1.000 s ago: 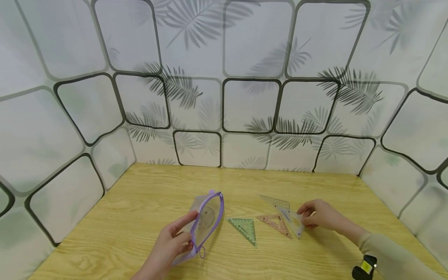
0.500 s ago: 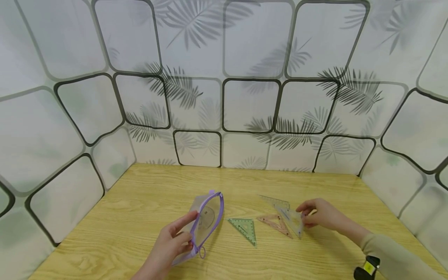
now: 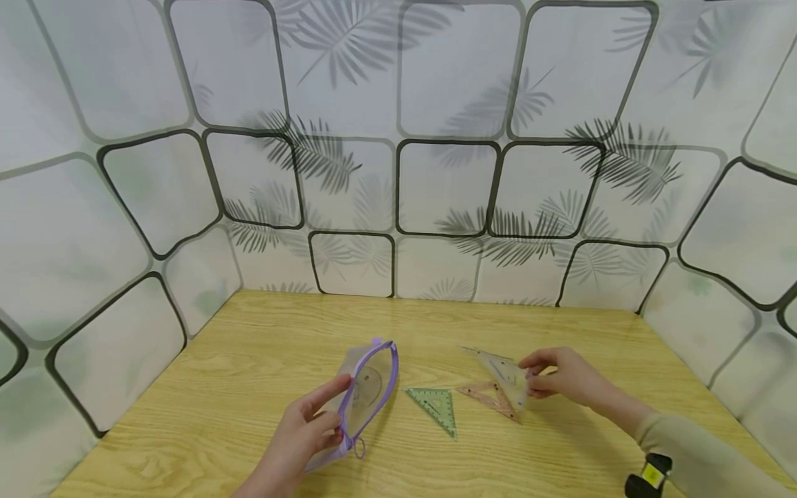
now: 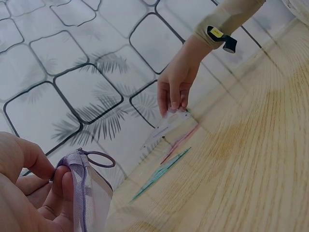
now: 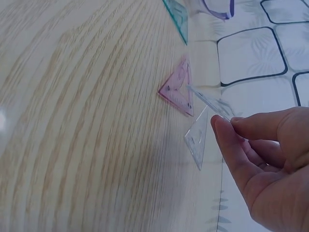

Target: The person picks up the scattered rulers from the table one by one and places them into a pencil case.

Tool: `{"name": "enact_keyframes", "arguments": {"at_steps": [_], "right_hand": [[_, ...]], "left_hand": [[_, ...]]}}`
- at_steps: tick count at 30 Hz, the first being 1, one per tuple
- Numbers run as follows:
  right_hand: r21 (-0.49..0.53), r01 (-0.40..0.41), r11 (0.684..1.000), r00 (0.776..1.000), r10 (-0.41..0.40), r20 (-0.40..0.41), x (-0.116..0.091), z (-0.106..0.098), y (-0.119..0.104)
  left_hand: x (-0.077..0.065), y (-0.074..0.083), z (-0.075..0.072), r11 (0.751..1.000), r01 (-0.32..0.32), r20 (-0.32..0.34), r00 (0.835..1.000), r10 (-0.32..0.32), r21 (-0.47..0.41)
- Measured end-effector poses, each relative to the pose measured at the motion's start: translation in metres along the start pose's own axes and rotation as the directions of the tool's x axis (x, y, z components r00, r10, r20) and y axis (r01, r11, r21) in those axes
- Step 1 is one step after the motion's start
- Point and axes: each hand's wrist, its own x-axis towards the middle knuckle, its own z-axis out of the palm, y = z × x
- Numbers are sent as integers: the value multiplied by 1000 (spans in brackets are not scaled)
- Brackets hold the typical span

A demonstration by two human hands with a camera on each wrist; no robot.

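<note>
In the head view we see the left hand (image 3: 301,425) at the lower middle of the frame, its thumb and fingers gripping one edge of a translucent pouch (image 3: 395,370) with purple trim. The pouch leans with its mouth gaping toward the right of the frame, and within it we make out a grey rounded piece (image 3: 367,386). From the left wrist we see a purple zip ring (image 4: 115,163) sticking out beside these fingers.

Right of centre, the right hand (image 3: 560,377) pinches a clear set square (image 4: 164,130) between thumb and fingers, tilted, with blue marks on it. We cannot tell whether its lower tip touches anything. A second clear set square (image 5: 194,137) lies on the table (image 3: 280,346) just behind, partly overlapped in the head view. Below and left of the held piece lies a pink set square (image 5: 175,98); further left, between it and the pouch, we find a green set square (image 3: 445,415), flat and apart from the others.

On the right forearm, at the lower right, we notice a pale sleeve (image 3: 703,443) and a black device (image 3: 636,485) with a yellow patch. Grey leaves and rounded squares pattern the backdrop (image 3: 349,97).
</note>
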Motion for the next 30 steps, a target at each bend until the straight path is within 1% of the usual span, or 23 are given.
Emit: {"name": "enact_keyframes", "arguments": {"at_steps": [5, 12, 24, 30], "right_hand": [[27, -9, 1000, 1000, 9, -12, 3, 6, -4], [50, 27, 998, 1000, -26, -8, 6, 14, -13], [20, 64, 998, 998, -65, 27, 11, 26, -24], [15, 49, 999, 998, -49, 24, 12, 31, -28]], "left_hand": [[0, 0, 0, 1000, 1, -4, 1000, -1, 2], [0, 2, 1, 1000, 12, -14, 1000, -12, -1], [0, 1, 1, 1000, 16, -10, 1000, -17, -12], [0, 1, 0, 1000, 11, -9, 1000, -12, -12]]}}
